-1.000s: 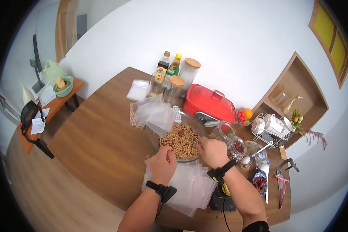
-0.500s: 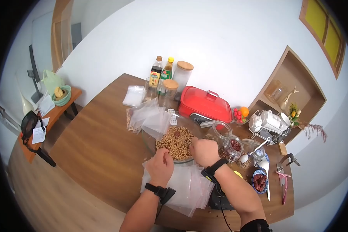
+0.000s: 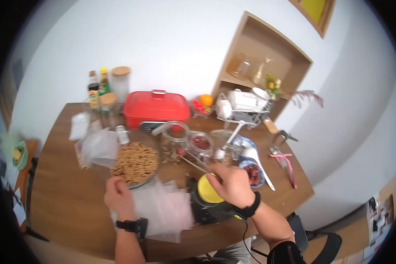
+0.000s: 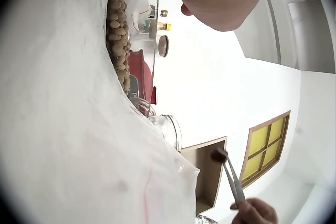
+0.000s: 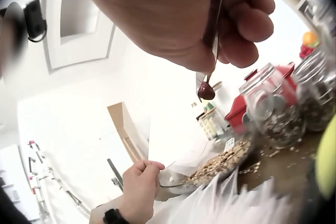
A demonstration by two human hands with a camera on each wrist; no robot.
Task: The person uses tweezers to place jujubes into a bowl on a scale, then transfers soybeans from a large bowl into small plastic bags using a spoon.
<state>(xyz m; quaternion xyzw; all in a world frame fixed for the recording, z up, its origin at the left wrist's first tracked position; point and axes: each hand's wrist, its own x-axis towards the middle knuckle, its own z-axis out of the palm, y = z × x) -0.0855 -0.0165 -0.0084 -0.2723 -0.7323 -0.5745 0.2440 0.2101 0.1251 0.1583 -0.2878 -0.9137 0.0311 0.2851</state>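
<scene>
Metal tweezers (image 3: pixel 196 163) are gripped in my right hand (image 3: pixel 234 187). A small dark red, date-like piece (image 5: pixel 207 91) sits between their tips. In the head view, that hand is over a yellow round dish (image 3: pixel 209 189) on a black kitchen scale (image 3: pixel 204 214). My left hand (image 3: pixel 119 200) lies at the near rim of a glass bowl (image 3: pixel 150 180) of pale beans (image 3: pixel 134 163), fingers loosely curled and nothing visible in them. Clear plastic bags (image 3: pixel 163 209) are spread on the table just right of it.
Beyond the beans are more bags (image 3: pixel 100 147) and a red electric cooker (image 3: pixel 156 108). An open glass jar (image 3: pixel 175 132), a jar of red beans (image 3: pixel 201 143), a patterned bowl of dark red pieces (image 3: pixel 253 173) and pink-handled scissors (image 3: pixel 289 172) stand to the right.
The tweezers, which were down in the beans, are lifted out to the right with the dark red piece. My head view has turned right; the left hand stays near the bowl.
</scene>
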